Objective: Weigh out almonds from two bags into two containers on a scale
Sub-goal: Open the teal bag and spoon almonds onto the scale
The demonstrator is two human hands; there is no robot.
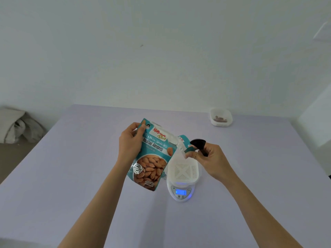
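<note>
My left hand (131, 142) grips the upper left edge of a teal bag of roasted almonds (152, 158), held tilted above the table. My right hand (206, 156) pinches the bag's opened top right corner and also holds a black scoop (198, 143). Below the bag's mouth an empty white perforated container (184, 171) rests on a white digital scale (180, 192) whose blue display is lit. A second white container (221, 117) with a few almonds in it stands at the table's far right.
The lavender table (89, 176) runs to a white wall behind. A crumpled grey-white bag (16, 126) lies on the floor at the left. A white panel (318, 119) stands at the right edge.
</note>
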